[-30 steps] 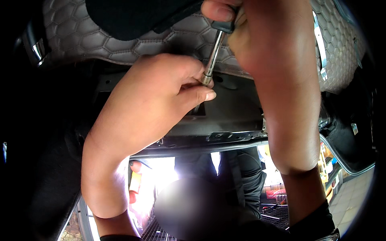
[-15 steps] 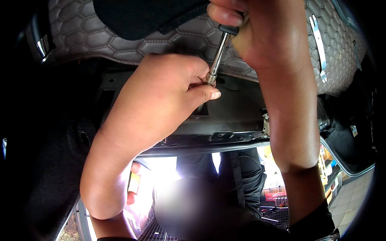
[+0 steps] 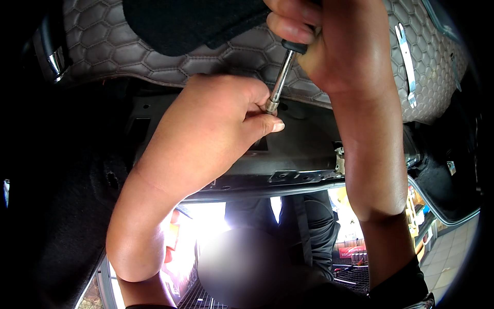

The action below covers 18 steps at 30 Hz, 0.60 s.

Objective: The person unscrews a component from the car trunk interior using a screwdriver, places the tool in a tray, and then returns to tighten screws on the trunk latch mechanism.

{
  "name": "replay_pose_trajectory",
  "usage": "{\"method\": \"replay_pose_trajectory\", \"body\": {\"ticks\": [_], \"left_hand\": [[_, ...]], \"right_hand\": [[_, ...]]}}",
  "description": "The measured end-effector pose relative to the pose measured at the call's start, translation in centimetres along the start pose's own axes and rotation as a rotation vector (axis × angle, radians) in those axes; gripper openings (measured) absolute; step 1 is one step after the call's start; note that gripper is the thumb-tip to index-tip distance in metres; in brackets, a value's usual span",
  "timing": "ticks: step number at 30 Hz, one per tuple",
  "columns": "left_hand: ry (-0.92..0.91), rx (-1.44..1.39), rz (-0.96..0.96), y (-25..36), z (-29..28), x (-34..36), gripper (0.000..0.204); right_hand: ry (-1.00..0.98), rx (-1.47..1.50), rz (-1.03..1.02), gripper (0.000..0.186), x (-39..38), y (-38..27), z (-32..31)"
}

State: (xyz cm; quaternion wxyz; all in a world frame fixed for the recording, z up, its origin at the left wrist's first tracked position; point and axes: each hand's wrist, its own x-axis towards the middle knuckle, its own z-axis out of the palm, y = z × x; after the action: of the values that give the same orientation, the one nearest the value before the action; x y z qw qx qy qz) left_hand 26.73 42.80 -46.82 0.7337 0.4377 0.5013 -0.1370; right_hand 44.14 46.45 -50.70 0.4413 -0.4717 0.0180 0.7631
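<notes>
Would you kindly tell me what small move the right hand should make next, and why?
Probably a gentle turn of the black tool handle: the right hand is wrapped around it, while the left hand pinches near the lower end of the metal shaft, seemingly steadying it.

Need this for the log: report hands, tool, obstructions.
Right hand gripping socket driver by black handle. Left hand pinching socket end, hiding what lies beyond. Forked metal strip right, clear of driver.
</notes>
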Motion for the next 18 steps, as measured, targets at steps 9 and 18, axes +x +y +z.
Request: {"method": "replay_pose_trajectory", "body": {"ticks": [9, 18], "left_hand": [[-0.115, 0.211, 0.122, -0.6, -1.1, 0.0, 0.019], [-0.236, 0.309, 0.075, -0.3, -1.1, 0.9, 0.017]], "right_hand": [[0.026, -0.008, -0.065, 0.031, -0.5, 0.3, 0.5], [0.274, -0.059, 0.032, 0.034, -1.3, -0.6, 2.2]]}}
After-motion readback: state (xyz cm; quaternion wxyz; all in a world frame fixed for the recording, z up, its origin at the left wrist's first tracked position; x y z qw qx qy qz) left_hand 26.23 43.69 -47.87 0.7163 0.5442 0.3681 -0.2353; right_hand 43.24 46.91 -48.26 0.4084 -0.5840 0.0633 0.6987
